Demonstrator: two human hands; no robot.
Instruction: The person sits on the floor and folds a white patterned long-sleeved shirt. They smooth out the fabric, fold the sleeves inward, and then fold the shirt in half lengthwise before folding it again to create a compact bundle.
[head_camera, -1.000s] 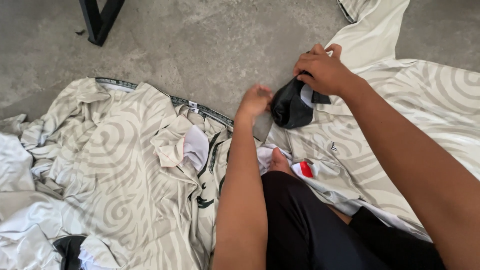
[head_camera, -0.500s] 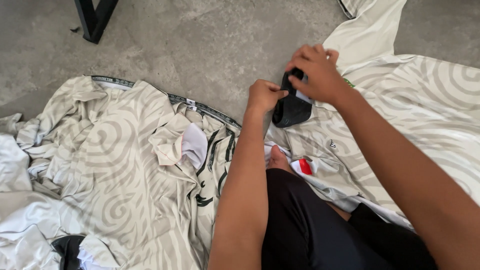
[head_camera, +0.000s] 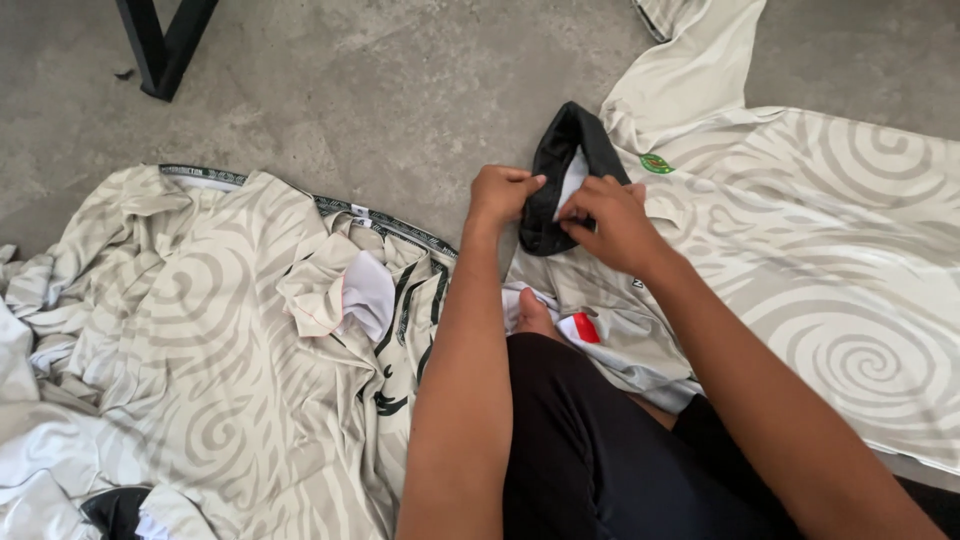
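Observation:
A beige shirt with a pale swirl print (head_camera: 800, 260) lies spread on the concrete floor at the right. Its black collar (head_camera: 562, 160) stands up at the neck, with a small white tag showing inside. My left hand (head_camera: 502, 192) pinches the collar's left edge. My right hand (head_camera: 612, 222) grips the collar's right side at the tag. A small green badge (head_camera: 656, 164) sits on the shirt just right of the collar.
A heap of similar swirl-print shirts (head_camera: 200, 340) with black trim covers the floor at the left. My leg in black trousers (head_camera: 590, 450) stretches between my arms, a bare foot (head_camera: 530, 312) on the shirt's hem. A black furniture leg (head_camera: 160, 50) stands at top left.
My left hand has come up from the shirt to the collar. Both hands now hold the collar, which has been pulled open and upright, showing the tag.

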